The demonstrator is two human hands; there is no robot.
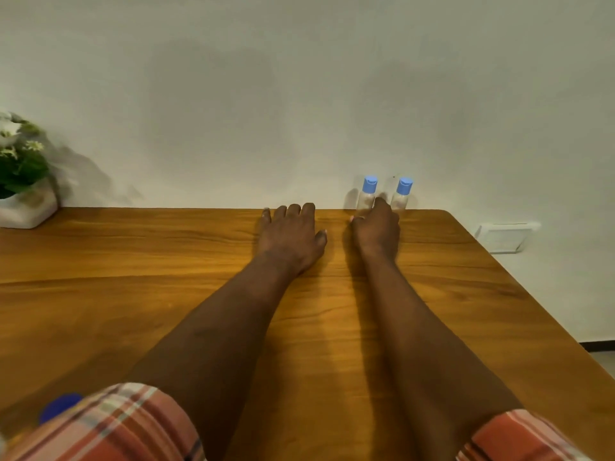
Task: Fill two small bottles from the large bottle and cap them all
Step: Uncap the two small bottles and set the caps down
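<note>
Two small clear bottles with light blue caps stand upright against the wall at the table's far edge, the left one (367,197) and the right one (402,196). My right hand (377,227) reaches between them, its fingers touching the left bottle's base; whether they curl round it I cannot tell. My left hand (292,232) lies flat on the wood, fingers spread, holding nothing. At the near left corner a dark blue cap (60,406) peeks out behind my plaid sleeve, likely the large bottle's top; the bottle's body is hidden.
A wooden table (133,277) runs up to a pale wall. A potted plant in a white pot (25,181) stands at the far left. A wall socket plate (506,237) sits to the right, beyond the table's edge.
</note>
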